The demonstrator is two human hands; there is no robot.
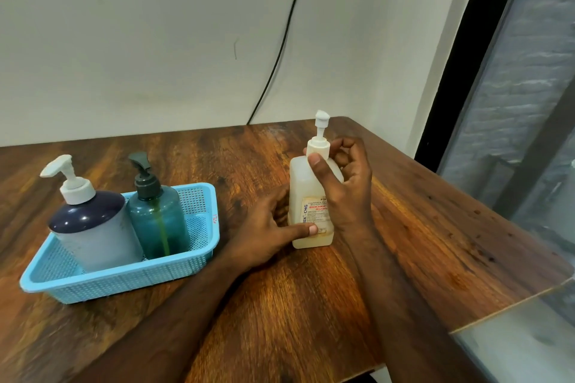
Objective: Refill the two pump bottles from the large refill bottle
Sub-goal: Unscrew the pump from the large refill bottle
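Far left of the frame there's a light blue basket (124,281) sitting on the wooden worktop (295,305), with two bottles standing in it: a big dark-topped bottle (93,227) with a white pump, and just right of it, touching, a teal pump bottle (158,221) with a dark pump. Centre frame, the left hand (267,227) grips the lower part of a white pump bottle (303,183), thumb across its label. That bottle stands upright on the worktop, right of the basket. The right hand (345,183) has thumb and fingers curled around its pump collar. Black cable (280,50) runs down the wall behind.
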